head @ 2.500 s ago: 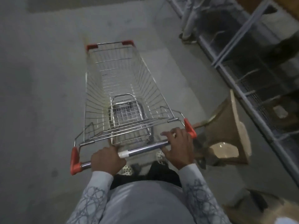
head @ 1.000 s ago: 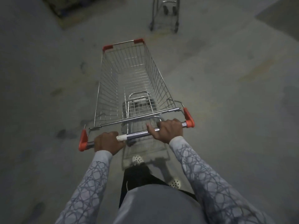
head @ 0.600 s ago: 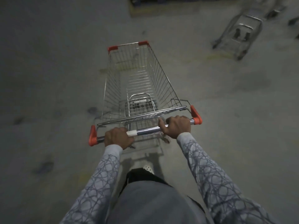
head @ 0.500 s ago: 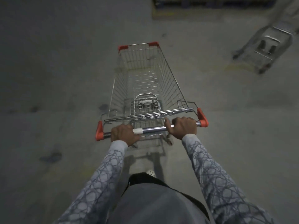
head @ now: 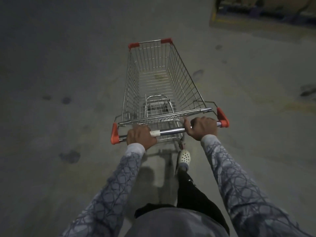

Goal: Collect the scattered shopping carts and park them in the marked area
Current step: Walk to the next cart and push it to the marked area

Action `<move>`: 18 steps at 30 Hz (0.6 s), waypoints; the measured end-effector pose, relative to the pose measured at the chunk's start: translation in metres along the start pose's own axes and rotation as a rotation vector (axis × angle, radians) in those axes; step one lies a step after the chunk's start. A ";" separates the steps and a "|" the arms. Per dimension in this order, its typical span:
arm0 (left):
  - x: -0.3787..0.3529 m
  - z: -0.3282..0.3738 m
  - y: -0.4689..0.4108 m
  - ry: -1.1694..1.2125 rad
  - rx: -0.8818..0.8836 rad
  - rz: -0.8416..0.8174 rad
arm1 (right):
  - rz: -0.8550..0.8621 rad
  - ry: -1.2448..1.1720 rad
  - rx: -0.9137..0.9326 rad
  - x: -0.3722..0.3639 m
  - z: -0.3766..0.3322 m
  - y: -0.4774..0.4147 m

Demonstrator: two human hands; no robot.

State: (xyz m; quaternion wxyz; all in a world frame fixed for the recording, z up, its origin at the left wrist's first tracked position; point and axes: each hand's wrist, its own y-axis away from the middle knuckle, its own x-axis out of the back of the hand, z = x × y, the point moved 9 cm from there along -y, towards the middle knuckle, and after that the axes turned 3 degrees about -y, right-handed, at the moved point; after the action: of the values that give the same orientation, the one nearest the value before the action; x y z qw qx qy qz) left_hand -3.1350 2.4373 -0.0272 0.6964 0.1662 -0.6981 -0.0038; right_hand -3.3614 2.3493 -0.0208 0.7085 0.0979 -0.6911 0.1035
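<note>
Gripping the cart handle: left hand, right hand (both curled).

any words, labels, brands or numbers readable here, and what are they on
None readable in this view.
white band on the shopping cart handle: no lettering shows
pale strip on the cart's folded seat flap: too blurred to read

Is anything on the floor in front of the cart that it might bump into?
No, nothing visible. The floor ahead of the shopping cart shows only dark stains. A pallet-like stack sits far off to the right, not in its path. The left hand and right hand grip its handle.
</note>
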 end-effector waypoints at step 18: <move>0.106 -0.083 -0.313 0.139 0.398 -0.287 | -0.053 -0.025 0.283 0.003 -0.049 -0.417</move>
State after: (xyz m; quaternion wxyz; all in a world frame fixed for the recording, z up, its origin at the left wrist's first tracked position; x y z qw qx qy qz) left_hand -2.9804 2.1347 0.0041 0.6888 0.3970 -0.6048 0.0463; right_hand -3.1962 1.9630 -0.0172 0.6813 0.2162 -0.6758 0.1800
